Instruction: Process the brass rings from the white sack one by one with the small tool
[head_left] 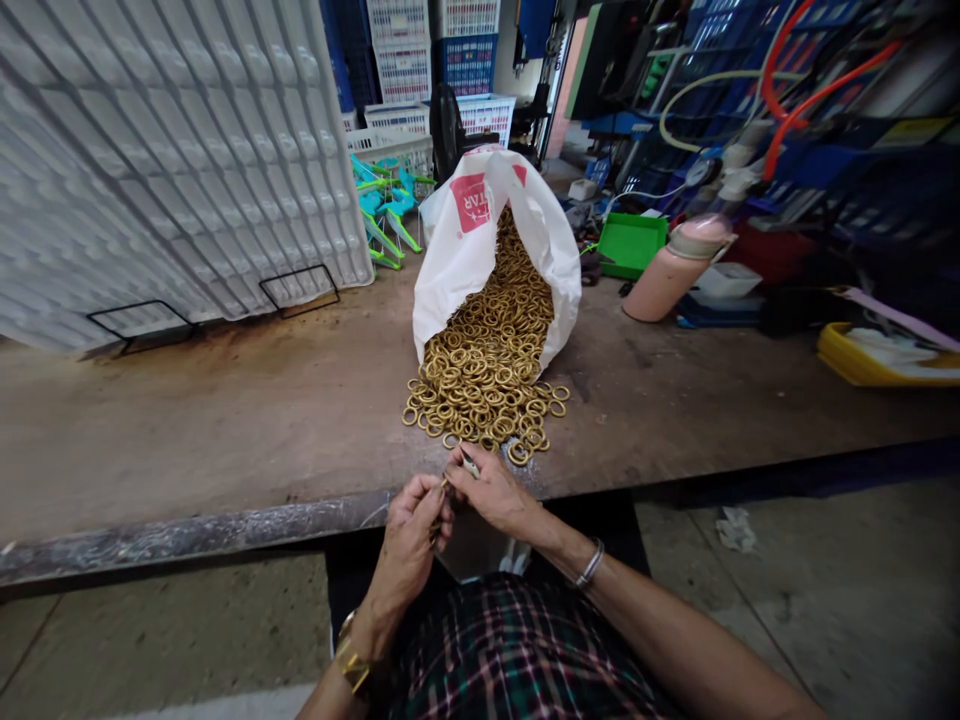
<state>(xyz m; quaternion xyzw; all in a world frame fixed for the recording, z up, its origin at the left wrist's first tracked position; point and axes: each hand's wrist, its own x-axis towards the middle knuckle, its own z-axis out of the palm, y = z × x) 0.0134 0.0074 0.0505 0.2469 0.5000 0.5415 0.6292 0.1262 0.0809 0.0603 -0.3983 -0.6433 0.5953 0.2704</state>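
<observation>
Brass-coloured rings (491, 375) spill in a heap from the mouth of a white plastic sack (450, 285) onto the table. At the table's front edge, just before the heap, my two hands meet. My left hand (414, 525) is closed, pinching a brass-coloured ring (444, 484) that is mostly hidden by the fingers. Close against it, my right hand (491, 492) is closed around a small blade-like tool (469, 464), whose pale metal part shows between thumb and fingers. Several loose rings lie near the fingertips.
Stacked white corrugated trays (187, 150) lean at the left in black wire stands (300, 290). Behind are green and blue plastic pieces (390, 210). A green tray (632, 245), a pink bottle (671, 270) and a yellow tray (862, 365) stand to the right on the table (225, 410).
</observation>
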